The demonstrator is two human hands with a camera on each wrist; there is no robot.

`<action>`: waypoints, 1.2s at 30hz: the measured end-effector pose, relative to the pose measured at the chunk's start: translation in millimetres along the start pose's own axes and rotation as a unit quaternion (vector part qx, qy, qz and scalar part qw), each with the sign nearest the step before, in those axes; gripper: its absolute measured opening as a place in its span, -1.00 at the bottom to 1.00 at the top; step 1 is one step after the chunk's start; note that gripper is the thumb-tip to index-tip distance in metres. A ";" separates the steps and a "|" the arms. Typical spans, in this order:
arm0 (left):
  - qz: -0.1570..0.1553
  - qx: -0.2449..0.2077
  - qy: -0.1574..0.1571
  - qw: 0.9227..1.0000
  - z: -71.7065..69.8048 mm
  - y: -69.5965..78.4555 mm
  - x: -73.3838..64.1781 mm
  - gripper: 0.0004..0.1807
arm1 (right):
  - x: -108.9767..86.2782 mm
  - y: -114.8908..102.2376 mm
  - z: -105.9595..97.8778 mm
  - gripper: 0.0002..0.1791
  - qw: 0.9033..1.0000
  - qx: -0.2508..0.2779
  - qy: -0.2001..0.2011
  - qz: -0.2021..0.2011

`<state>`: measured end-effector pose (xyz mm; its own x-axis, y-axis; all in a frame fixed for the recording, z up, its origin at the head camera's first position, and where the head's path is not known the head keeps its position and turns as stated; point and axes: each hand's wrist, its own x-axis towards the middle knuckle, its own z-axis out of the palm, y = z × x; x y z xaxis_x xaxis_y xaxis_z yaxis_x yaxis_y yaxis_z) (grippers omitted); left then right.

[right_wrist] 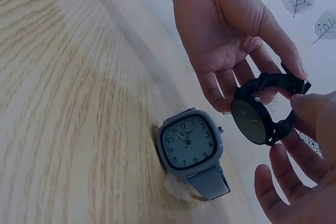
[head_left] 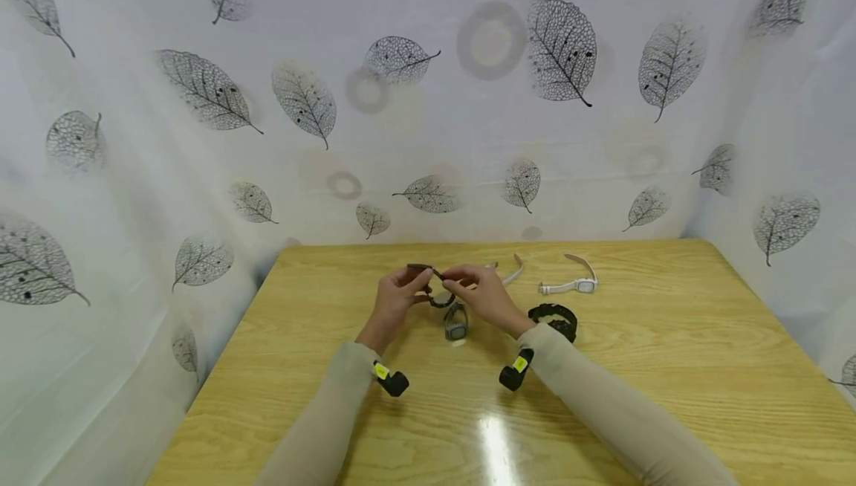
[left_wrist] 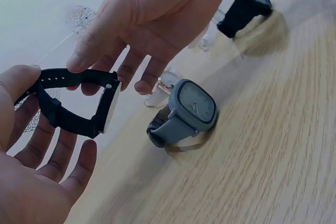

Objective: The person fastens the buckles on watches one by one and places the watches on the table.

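A black watch (right_wrist: 249, 121) with a dark round dial hangs in the air between both hands, its strap bent into a loop. The left hand (head_left: 394, 300) pinches the strap between thumb and fingers. From the other side, the right hand (head_left: 491, 299) pinches the strap with thumb and forefinger, close to the left fingertips. Below them a grey watch (head_left: 457, 331) with a squarish case stands on the wooden table (head_left: 301, 367). In the right wrist view its numbered face shows.
Near the right wrist lies a bulky black watch (head_left: 567, 322). A white watch (head_left: 585, 286) lies at the back right with its strap spread. Another pale watch strap (head_left: 515, 276) is partly hidden behind the right hand. Leaf-patterned cloth (head_left: 468, 129) hangs behind the table.
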<state>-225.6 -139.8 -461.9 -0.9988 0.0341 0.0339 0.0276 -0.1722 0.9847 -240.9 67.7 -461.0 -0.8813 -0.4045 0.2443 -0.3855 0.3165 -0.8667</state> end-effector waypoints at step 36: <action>-0.011 0.029 0.002 1.000 5.5 -5.8 -2.8 -0.70 | -5.1 2.5 2.9 -0.68 1.000 0.011 0.010 -0.001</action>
<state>-222.8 -133.5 -466.8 -0.9994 0.0326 0.0105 0.0067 -0.1142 0.9934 -236.6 68.1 -465.7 -0.8858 -0.3881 0.2544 -0.3812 0.2959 -0.8759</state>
